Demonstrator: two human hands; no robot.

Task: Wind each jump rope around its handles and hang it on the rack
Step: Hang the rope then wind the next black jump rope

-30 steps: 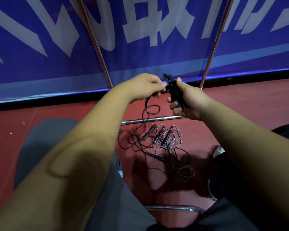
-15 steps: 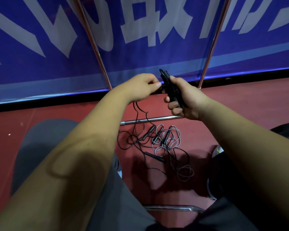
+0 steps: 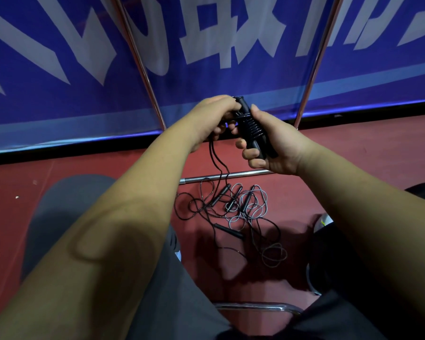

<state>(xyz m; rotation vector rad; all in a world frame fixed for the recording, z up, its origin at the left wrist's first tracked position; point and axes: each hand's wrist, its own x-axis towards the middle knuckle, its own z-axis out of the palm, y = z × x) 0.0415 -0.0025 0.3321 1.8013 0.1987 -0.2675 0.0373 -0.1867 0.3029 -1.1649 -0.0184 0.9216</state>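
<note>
My right hand [image 3: 277, 146] grips the two black handles [image 3: 252, 127] of a jump rope, held together and tilted, with several turns of black cord wound around them. My left hand [image 3: 212, 116] pinches the cord right beside the handles' upper end. The loose cord [image 3: 215, 158] hangs from my left hand down to the floor. A tangle of other jump ropes [image 3: 233, 209], black and grey, lies on the red floor below my hands. The rack's slanted metal poles [image 3: 142, 67] rise behind my hands.
A horizontal rack bar [image 3: 206, 178] lies low across the floor behind the tangle. A blue banner [image 3: 59, 89] with white lettering fills the background. My knees in dark trousers [image 3: 157, 290] frame the view, and a chair's chrome tube [image 3: 258, 307] shows between them.
My left hand has carried the cord around the handles, adding turns. The dangling loop has shortened and now hangs straighter. Both hands sit slightly lower and closer together.
</note>
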